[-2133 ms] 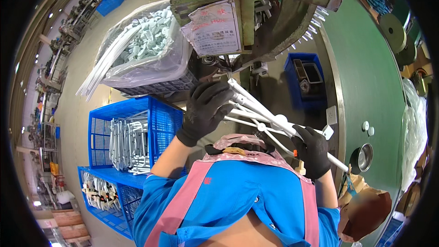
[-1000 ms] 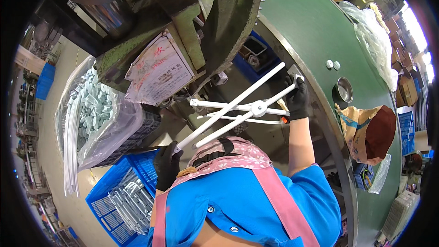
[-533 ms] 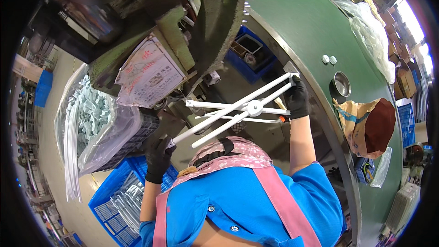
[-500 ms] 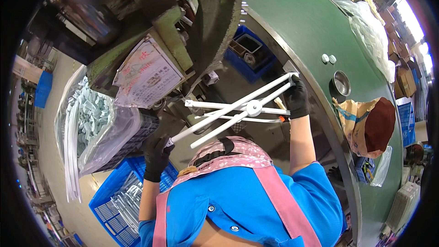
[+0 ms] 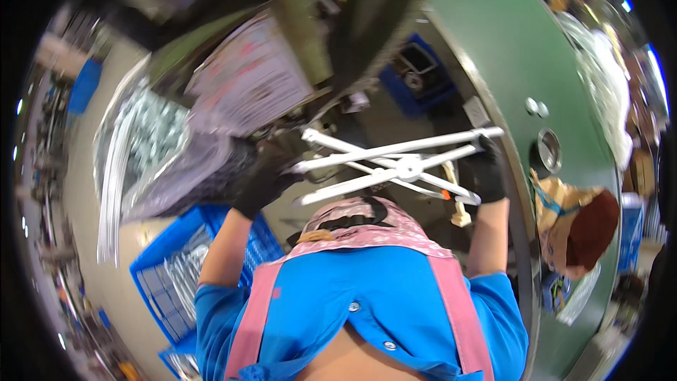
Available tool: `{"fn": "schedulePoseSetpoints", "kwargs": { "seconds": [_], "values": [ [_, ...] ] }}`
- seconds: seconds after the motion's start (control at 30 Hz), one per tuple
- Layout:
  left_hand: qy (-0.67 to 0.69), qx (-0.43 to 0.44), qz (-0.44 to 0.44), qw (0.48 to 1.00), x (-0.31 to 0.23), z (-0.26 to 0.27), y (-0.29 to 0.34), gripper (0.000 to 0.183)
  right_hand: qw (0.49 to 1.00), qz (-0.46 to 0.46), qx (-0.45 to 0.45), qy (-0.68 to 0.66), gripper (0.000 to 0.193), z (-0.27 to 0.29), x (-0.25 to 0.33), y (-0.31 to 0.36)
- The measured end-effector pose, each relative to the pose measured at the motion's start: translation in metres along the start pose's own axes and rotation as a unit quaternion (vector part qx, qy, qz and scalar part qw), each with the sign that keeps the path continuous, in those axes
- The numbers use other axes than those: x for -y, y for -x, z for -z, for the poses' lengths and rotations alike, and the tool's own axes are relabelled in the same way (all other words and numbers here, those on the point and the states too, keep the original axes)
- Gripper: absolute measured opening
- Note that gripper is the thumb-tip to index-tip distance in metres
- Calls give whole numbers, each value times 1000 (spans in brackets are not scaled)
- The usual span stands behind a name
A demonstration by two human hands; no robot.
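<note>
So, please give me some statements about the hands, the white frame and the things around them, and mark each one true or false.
1. Both hands wear black gloves. True: left hand, right hand.
2. The white rod frame lies in the blue crate. False: the two hands hold it up by its ends.
3. The blue crate is on the person's left. True.
4. The round green panel is on the person's left. False: it is on the right.
5. The person wears a green apron. False: the apron is pink.

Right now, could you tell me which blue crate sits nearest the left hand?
The blue crate at lower left, below the left hand and holding metal parts; the other lies farther up.
</note>
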State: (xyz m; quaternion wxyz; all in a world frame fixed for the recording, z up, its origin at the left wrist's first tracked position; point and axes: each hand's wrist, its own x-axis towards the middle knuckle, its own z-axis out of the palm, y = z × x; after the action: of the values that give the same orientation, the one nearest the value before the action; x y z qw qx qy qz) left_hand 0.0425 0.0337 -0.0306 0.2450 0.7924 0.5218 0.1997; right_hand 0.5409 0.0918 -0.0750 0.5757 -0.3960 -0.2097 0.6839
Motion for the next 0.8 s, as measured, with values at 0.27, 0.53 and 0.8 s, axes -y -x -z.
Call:
{"fn": "schedulePoseSetpoints", "kwargs": {
  "seconds": [0.27, 0.53, 0.8],
  "values": [
    [-65, -137, -12, 988, -25, -24, -9, 42, 627, 344, -110, 690, 37, -51, 24, -1],
    [-135, -235, -72, 960, -41, -5, -40, 43, 533, 387, 329, 676, 38, -207, -57, -1],
    [-122, -210, -84, 966, -9, -5, -53, 35, 554, 377, 329, 666, 36, -219, -56, -17]
  ]
}}
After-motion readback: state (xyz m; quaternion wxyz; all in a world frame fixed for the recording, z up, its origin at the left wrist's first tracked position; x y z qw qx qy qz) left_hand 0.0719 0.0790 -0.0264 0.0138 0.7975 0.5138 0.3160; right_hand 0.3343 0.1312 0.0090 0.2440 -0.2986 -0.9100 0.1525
